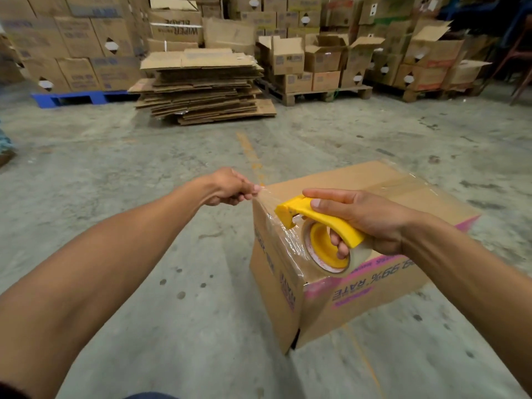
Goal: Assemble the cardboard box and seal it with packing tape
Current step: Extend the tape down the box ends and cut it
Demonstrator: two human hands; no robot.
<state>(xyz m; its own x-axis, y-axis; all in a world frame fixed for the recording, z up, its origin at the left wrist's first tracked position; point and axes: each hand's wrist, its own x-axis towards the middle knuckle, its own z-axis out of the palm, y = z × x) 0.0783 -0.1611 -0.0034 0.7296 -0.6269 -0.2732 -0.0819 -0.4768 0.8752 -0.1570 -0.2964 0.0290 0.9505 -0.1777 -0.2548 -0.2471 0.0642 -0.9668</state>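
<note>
Left hand [227, 187] arm outstretched, fingers pinched on clear tape end [260, 197]. Cardboard box [331, 298] on floor under right hand [365, 217], long axis running away right. Right hand wrapped round yellow tape dispenser [313, 220], nose pointing left.

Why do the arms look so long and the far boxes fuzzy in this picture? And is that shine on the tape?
Head view: the wide lens stretches the arms near the edges; the stacked boxes at upper left smear with blur; the clear tape pulled by the left hand catches glare beside the yellow dispenser; light is dim and even, shadows soft.
</note>
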